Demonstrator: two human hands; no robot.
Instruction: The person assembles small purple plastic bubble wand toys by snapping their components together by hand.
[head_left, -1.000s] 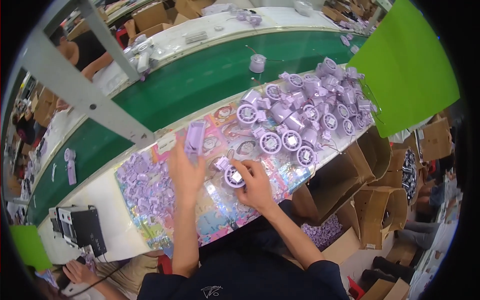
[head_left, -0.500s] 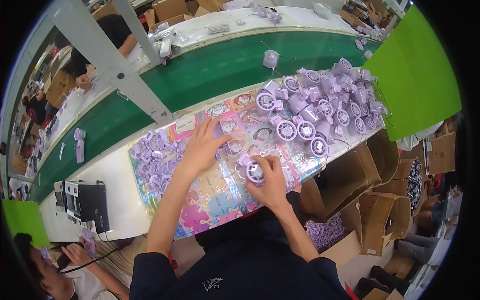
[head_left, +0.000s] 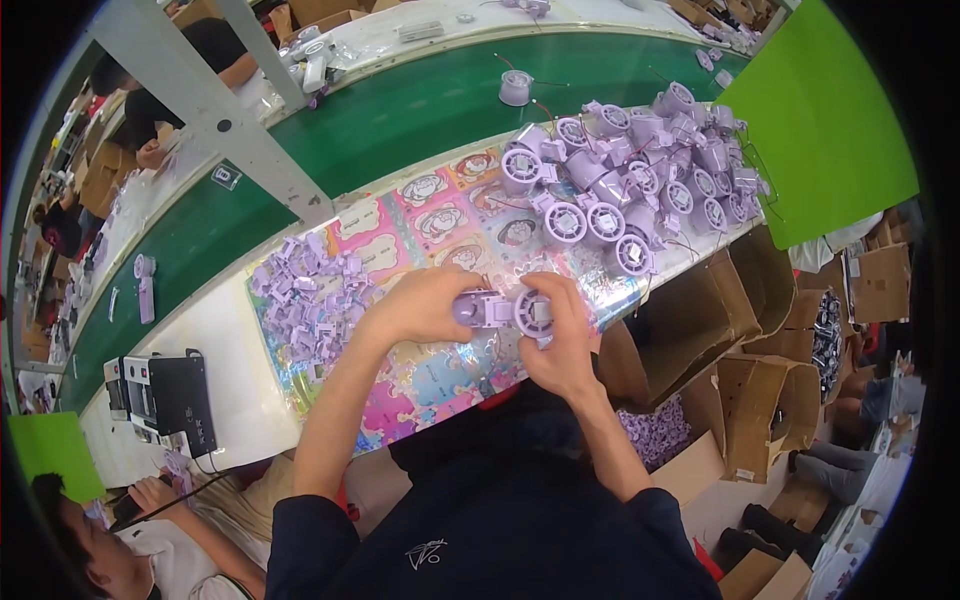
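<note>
Over the colourful printed sheet [head_left: 437, 385] my two hands meet, each closed on a light purple plastic part. My left hand [head_left: 412, 306] grips a handle-like piece [head_left: 484, 309], its rounded end in the fingers. In my right hand [head_left: 562, 345] is a round fan housing [head_left: 533, 312] with a spoked ring, pinched at its side. The two parts sit end to end, touching or nearly so; I cannot tell whether they are joined. Left of my left hand lies a heap of small purple brackets [head_left: 308, 295]. Similar fan housings with thin wires form a pile [head_left: 640, 185] beyond my right hand.
A green conveyor belt [head_left: 420, 105] runs behind the table, carrying one fan housing [head_left: 515, 88]. A grey metal post [head_left: 225, 125] rises at the left. Black boxy devices [head_left: 165, 400] stand on the left end. Cardboard boxes [head_left: 690, 325] are at the right. A co-worker [head_left: 110, 540] sits lower left.
My left hand has come toward me and right with the handle-like piece, meeting the fan housing in my right hand. The housing has turned and shifted slightly right. The whole view has shifted a little.
</note>
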